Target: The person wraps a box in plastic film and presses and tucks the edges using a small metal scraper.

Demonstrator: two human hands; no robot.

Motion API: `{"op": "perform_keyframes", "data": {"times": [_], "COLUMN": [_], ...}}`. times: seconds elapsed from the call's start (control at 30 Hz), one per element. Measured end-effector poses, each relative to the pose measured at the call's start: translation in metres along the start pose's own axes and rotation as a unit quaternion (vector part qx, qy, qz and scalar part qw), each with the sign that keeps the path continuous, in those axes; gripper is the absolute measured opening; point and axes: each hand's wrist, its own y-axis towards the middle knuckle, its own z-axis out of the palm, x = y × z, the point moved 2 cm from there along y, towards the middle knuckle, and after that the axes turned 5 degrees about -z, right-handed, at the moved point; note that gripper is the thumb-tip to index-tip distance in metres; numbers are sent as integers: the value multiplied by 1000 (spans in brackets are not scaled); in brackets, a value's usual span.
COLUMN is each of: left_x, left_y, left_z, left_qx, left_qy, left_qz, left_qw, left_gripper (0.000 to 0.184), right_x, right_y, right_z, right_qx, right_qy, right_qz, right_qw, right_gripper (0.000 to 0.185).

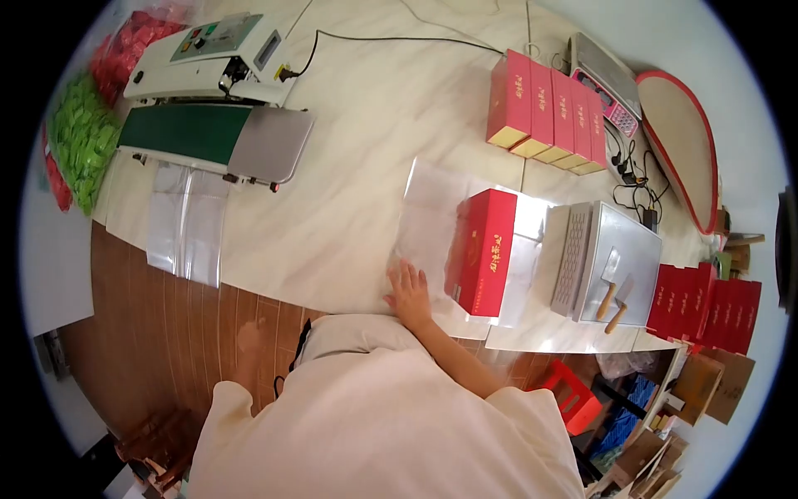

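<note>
My right hand (pixel 409 293) rests on the table's front edge with its fingers spread, holding nothing. It lies at the near left corner of a clear plastic sheet or bag (pixel 424 208). On that plastic, just right of the hand and apart from it, lies a red box (pixel 490 254) with gold lettering. My left hand (pixel 251 334) hangs low at my side over the wooden floor, away from the table. It is smeared by motion, so its fingers cannot be made out.
A sealing machine (pixel 183 133) with a green belt stands back left, near clear bags (pixel 187 220) and green packets (pixel 83 137). Several red boxes (pixel 540 108) stand back right by a scale (pixel 603 75). Two wooden-handled blades (pixel 613 287) lie on a metal case (pixel 636 249). Below is a red stool (pixel 573 399).
</note>
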Motion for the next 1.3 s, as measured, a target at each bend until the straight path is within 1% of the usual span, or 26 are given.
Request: {"op": "perform_keyframes", "data": {"times": [0.03, 0.07, 0.1, 0.13, 0.2, 0.23, 0.27, 0.3, 0.33, 0.37, 0.4, 0.47, 0.53, 0.6, 0.63, 0.7, 0.73, 0.8, 0.83, 0.9, 1.0, 1.03, 1.1, 1.13, 1.2, 1.3], "left_x": [-28, -53, -81, -107, -113, -108, -104, -108, -117, -127, -139, -163, -181, -214, -232, -267, -279, -301, -309, -322, -344, -348, -354, -354, -351, -342], "left_y": [-13, -25, -34, -45, -45, -32, -21, -22, -24, -27, -30, -36, -13, -15, -22, -41, -45, -54, -58, -67, -74, -75, -77, -78, -77, -82], "left_z": [-24, -42, -56, -73, -81, -75, -66, -69, -72, -72, -74, -72, -36, -38, -44, -50, -45, -39, -39, -41, -47, -49, -53, -54, -59, -60], "left_qx": [-72, -141, -144, -263, -367, -260, -146, -145, -58, 29, 28, 85, 79, 174, 175, 279, 285, 333, 338, 386, 418, 421, 408, 410, 419, 453], "left_qy": [-69, -136, -135, -268, -386, -295, -196, -189, -188, -183, -177, -345, -453, -413, -414, -383, -383, -420, -421, -421, -433, -433, -409, -410, -334, -282], "left_qz": [12, 23, 27, 115, 203, 218, 227, 230, 186, 139, 143, 154, 275, 285, 287, 274, 277, 273, 274, 249, 211, 213, 233, 235, 285, 306], "left_qw": [995, 980, 980, 919, 822, 893, 943, 944, 963, 973, 973, 922, 845, 847, 846, 837, 833, 799, 796, 783, 770, 768, 782, 780, 794, 788], "left_gripper": [31, 29, 29, 29, 29, 29, 28, 28, 25, 22, 22, 23, 29, 34, 34, 40, 40, 50, 50, 57, 57, 57, 46, 46, 38, 34], "right_x": [1, 3, 4, 4, 4, 4, 4, 4, 4, 2, 1, -5, -8, -10, -10, -11, -11, -15, -16, -17, -12, -9, -1, 0, 5, 5], "right_y": [0, 0, -1, -1, -4, -4, -3, -3, -4, -4, -3, -4, -3, -2, -2, -4, -6, -12, -15, -22, -28, -29, -29, -29, -31, -35], "right_z": [-5, -11, -13, -10, 0, 7, 14, 18, 20, 22, 22, 20, 15, 8, 4, -13, -21, -33, -37, -44, -58, -64, -75, -75, -76, -69], "right_qx": [-6, -17, -27, -30, -81, -82, -101, -119, -119, -123, -128, -131, -133, -191, -191, -259, -258, -279, -277, -306, -271, -271, -268, -268, -295, -282], "right_qy": [-2, 29, 62, 64, 80, 84, 81, 77, 82, 73, 63, 59, 50, 167, 165, 290, 284, 360, 356, 388, 400, 397, 332, 329, 295, 303], "right_qz": [3, 14, 26, 29, 30, 35, 40, 44, 51, 51, 51, 45, 33, 42, 43, 107, 111, 196, 199, 243, 227, 230, 206, 207, 186, 178], "right_qw": [1000, 999, 997, 997, 993, 992, 991, 989, 988, 988, 988, 989, 989, 966, 967, 915, 917, 869, 870, 835, 845, 846, 880, 881, 889, 893], "right_gripper": [87, 85, 83, 83, 79, 79, 75, 71, 71, 65, 60, 56, 52, 42, 42, 28, 28, 22, 22, 18, 17, 17, 18, 18, 19, 20]}}
